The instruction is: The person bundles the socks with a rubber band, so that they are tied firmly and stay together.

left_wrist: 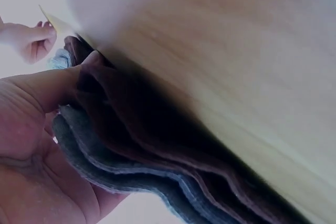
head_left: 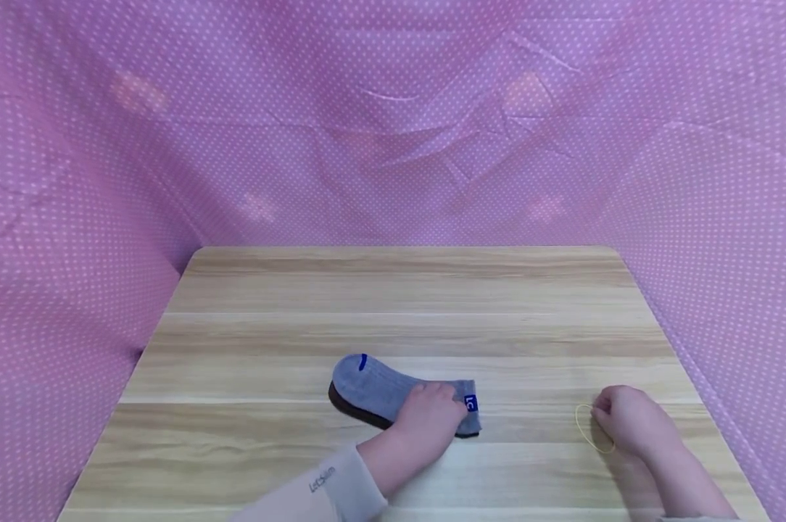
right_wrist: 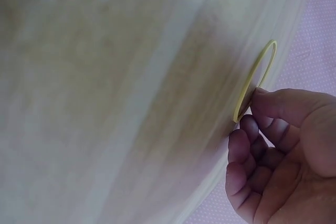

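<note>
A grey sock [head_left: 376, 384] with a dark blue label at its cuff lies on top of a dark brown sock [head_left: 362, 413], toes toward the left. My left hand [head_left: 428, 417] grips the stack near the cuff end. The left wrist view shows its thumb tucked beneath the brown layers [left_wrist: 121, 108], with the grey layers [left_wrist: 136, 174] inside the grasp. Off to the right, my right hand [head_left: 637, 424] pinches a thin yellow rubber band [head_left: 585, 433] between thumb and index finger. In the right wrist view the band [right_wrist: 245, 90] stands up as a loop from the fingertips.
Both hands work over a light wood-grain table [head_left: 249, 333]. A pink dotted cloth [head_left: 393, 181] hangs behind it and along both sides. The socks lie near the table's middle, the band toward its right edge.
</note>
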The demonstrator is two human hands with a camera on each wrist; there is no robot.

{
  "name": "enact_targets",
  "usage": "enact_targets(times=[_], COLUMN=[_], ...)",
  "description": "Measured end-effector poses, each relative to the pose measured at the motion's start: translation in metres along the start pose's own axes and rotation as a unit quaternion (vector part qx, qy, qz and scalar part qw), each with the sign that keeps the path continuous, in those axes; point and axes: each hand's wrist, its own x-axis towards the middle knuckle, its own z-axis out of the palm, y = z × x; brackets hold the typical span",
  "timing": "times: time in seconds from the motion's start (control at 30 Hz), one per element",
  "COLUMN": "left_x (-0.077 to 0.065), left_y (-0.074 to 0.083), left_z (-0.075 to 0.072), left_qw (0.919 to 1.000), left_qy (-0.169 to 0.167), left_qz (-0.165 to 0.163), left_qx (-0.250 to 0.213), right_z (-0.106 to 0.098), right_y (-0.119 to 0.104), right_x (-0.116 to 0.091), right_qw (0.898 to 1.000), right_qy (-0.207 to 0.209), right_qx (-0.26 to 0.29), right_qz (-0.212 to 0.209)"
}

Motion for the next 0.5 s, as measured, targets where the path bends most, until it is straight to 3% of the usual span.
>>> enact_targets(times=[0.23,0.37,0.43,0.47,0.5], left_x=[-0.001,0.000,0.000,0.000,0.000], left_y=[-0.009,-0.012,-0.013,-0.014,-0.014], left_z=[0.005,0.006,0.005,0.005,0.006], left_qw=[0.9998,0.9998,0.9998,0.9998,0.9998], left_qy=[0.019,0.014,0.009,0.007,0.006], left_qz=[0.002,0.008,0.008,0.007,0.006], left_qx=[-0.003,-0.010,-0.013,-0.015,-0.018], right_z=[0.008,0.008,0.007,0.007,0.006], right_y=[-0.002,-0.003,-0.005,-0.006,-0.008], right_x=[0.001,-0.002,-0.003,-0.003,-0.003], right_qw=[0.999,0.997,0.985,0.973,0.953], right_qy=[0.005,-0.003,-0.012,-0.015,-0.019], right_qx=[0.001,0.077,0.165,0.226,0.296], right_qz=[-0.037,-0.030,-0.039,-0.052,-0.064])
